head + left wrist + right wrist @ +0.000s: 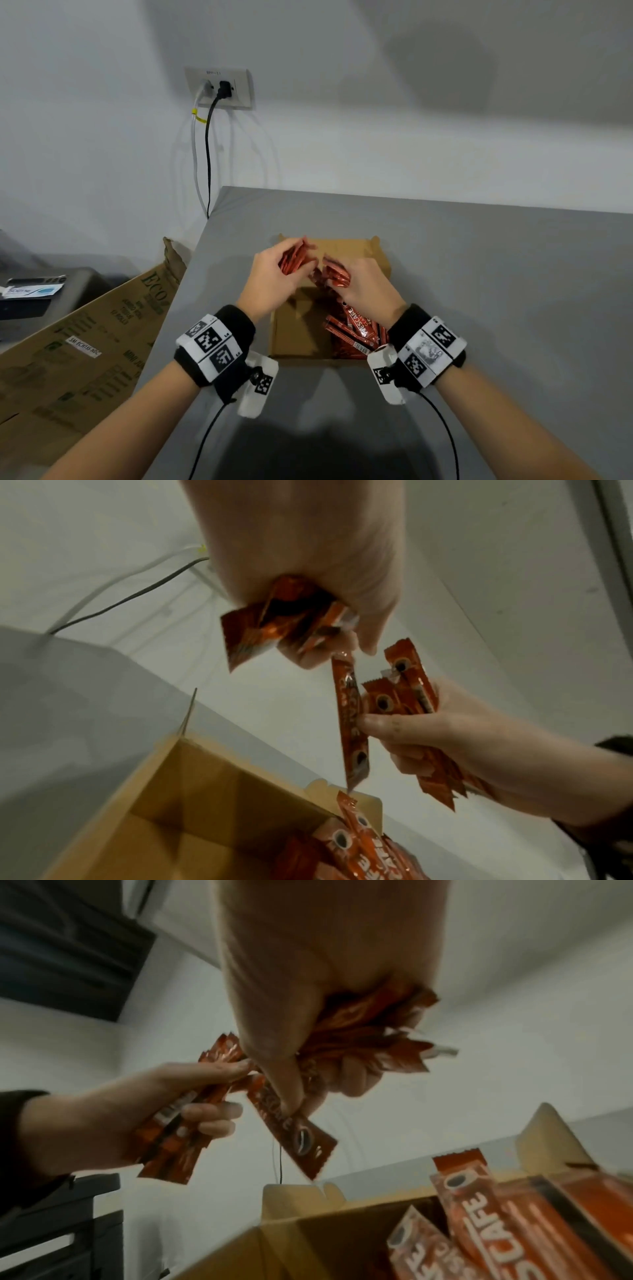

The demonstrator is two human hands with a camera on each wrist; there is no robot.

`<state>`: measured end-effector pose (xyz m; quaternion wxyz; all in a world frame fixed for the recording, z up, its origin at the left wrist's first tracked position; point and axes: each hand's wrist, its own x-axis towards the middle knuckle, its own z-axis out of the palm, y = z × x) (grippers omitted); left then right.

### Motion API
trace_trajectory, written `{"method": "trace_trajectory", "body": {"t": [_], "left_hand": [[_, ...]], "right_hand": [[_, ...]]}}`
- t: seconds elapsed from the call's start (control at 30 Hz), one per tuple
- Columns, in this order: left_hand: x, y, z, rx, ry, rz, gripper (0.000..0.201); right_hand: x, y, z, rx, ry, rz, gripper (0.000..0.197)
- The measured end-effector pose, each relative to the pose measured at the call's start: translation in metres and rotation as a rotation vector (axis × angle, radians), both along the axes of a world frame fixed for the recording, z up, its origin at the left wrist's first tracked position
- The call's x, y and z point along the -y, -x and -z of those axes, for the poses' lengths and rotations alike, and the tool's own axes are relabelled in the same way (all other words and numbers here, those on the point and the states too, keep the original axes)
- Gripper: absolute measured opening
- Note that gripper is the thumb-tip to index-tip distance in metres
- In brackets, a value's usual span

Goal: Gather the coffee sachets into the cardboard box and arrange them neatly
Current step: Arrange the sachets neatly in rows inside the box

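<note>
An open cardboard box [294, 332] sits on the grey table, with several red coffee sachets [356, 330] lying loose in its right half. Both hands hover above the box. My left hand [274, 274] grips a bunch of red sachets [293, 258]; the left wrist view shows that bunch [274, 620] under the palm. My right hand [359, 284] grips another bunch [337, 275], with one sachet [291, 1129] pinched under the thumb and hanging down. In the left wrist view that single sachet [351, 731] dangles over the box [192, 799].
The grey table [479, 274] ends at a left edge beside a large printed cardboard carton [85, 346]. A wall socket [221, 87] with two cables is on the wall behind. A dark shelf unit [37, 294] stands far left.
</note>
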<state>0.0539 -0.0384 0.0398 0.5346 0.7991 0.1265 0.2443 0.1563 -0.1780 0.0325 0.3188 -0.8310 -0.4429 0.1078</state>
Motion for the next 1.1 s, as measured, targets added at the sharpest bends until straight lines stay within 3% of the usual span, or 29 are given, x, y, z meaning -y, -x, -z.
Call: {"method": "trace_trajectory", "body": {"t": [0.23, 0.33, 0.53, 0.83, 0.97, 1.1], "left_hand": [[-0.037, 0.014, 0.019, -0.320, -0.414, 0.033, 0.009], [-0.046, 0.020, 0.028, -0.393, -0.480, -0.073, 0.013], [-0.040, 0.013, 0.042, -0.539, -0.602, 0.005, 0.017], [-0.028, 0.003, 0.051, -0.613, -0.687, -0.119, 0.028], [-0.021, -0.004, 0.054, -0.618, -0.796, -0.107, 0.035], [-0.022, -0.013, 0.054, -0.658, -0.866, -0.084, 0.046]], "right_hand": [[-0.027, -0.001, 0.003, 0.173, 0.282, -0.164, 0.008], [-0.041, 0.002, 0.009, 0.290, 0.397, -0.209, 0.006], [-0.057, 0.009, 0.013, 0.458, 0.518, -0.239, 0.015], [-0.057, 0.007, 0.015, 0.448, 0.550, -0.247, 0.017], [-0.049, -0.007, 0.014, 0.348, 0.535, -0.166, 0.025], [-0.035, -0.028, 0.011, 0.294, 0.480, 0.015, 0.011]]}}
